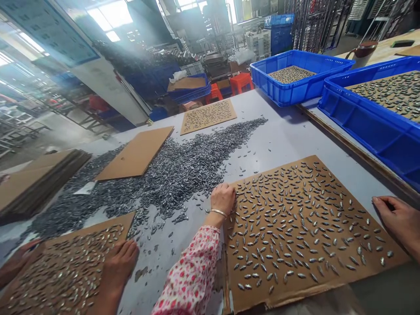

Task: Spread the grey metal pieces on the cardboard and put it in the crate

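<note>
In front of me lies a brown cardboard sheet point(278, 292) covered with many small, shiny, spindle-shaped metal pieces point(299, 253), spread apart. My left hand point(223, 200), below a bracelet and a floral sleeve, is closed on the sheet's left edge near its far corner; the fingertips are hidden. Beside the right edge, my right hand point(398, 223) has thumb and fingers pinched together. Whatever may be between them cannot be made out. A large heap of the same grey pieces point(183, 175) spreads just beyond my left hand.
At left, another person's hands point(120, 264) hold a similar covered sheet point(126, 221). Bare cardboard point(138, 153) lies on the heap, near a cardboard stack point(39, 175). Another covered sheet point(208, 116) lies farther back. Blue crates point(288, 94) with covered sheets stand at right.
</note>
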Available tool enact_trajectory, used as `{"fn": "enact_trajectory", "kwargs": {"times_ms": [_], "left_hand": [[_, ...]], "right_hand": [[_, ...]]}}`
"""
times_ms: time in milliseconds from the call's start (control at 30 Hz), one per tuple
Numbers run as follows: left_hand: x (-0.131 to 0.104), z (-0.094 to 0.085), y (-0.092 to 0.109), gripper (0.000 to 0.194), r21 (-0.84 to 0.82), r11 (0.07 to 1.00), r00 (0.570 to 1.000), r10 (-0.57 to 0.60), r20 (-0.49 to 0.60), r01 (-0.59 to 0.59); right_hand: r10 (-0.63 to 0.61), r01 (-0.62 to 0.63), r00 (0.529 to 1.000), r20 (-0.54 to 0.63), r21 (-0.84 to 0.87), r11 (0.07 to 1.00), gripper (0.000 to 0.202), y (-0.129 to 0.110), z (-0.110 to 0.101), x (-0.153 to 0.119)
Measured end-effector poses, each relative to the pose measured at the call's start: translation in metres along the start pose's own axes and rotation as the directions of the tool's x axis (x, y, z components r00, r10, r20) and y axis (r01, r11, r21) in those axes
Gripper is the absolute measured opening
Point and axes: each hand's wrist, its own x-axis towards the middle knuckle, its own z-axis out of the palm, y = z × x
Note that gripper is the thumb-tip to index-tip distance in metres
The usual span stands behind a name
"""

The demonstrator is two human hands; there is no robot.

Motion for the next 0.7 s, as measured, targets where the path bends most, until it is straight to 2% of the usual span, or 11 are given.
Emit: {"fn": "enact_trajectory", "kwargs": {"times_ms": [133,267,533,700], "left_hand": [[-0.0019,0.0029,-0.0013,0.026,-0.014,1.000,1.000,-0.006,-0.024,0.005],[-0.0055,0.0037,-0.0048,0.025,-0.062,0.997,0.998,0.033,-0.059,-0.037],[-0.0035,-0.0054,-0.0017,0.020,-0.033,0.996,0.995,0.088,0.054,-0.086],[-0.0024,-0.0018,-0.0001,0.018,-0.023,0.996,0.995,0.093,0.043,-0.092]], "right_hand": [[0.007,-0.007,1.000,0.020,-0.001,1.000,0.039,-0.0037,-0.0023,-0.0002],[0.043,-0.043,0.998,0.039,0.002,0.999,0.038,-0.0018,-0.0015,0.0001],[0.046,-0.046,0.997,0.055,-0.006,0.999,0.040,-0.0011,-0.0018,0.0005],[0.043,-0.043,0.998,0.043,0.003,0.999,0.041,0.0029,0.0008,0.0006]]}}
